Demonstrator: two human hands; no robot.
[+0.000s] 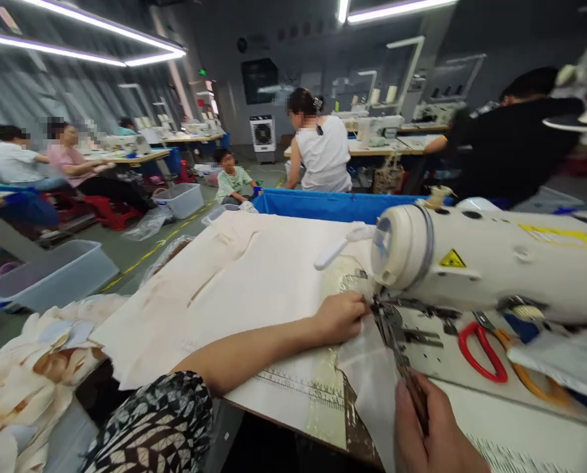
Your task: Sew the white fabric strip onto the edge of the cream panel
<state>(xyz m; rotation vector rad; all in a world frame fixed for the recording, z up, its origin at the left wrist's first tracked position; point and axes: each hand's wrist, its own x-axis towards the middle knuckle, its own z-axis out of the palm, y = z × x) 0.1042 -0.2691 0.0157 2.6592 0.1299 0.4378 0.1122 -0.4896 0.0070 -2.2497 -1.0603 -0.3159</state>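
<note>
My left hand [340, 318] is closed, its fingertips pinched on pale fabric [367, 374] right beside the needle area of a white sewing machine [480, 256]. The fabric runs down over the table's front edge. Lower right, my right hand [431, 427] is closed around a slim dark-brown and metallic tool [419, 402], which points up toward the presser foot. Blur hides its exact kind. Red-handled scissors [483, 355] and an orange-handled pair [534, 378] lie on the machine bed to the right.
More pale cloth [175, 295] spreads across the left of the table. A heap of cut pieces [27, 374] sits at lower left. Behind the table is a blue bin [323, 205]. Clear plastic tubs [51, 272] stand on the floor. Several people sit at other machines; one crouches near the bin.
</note>
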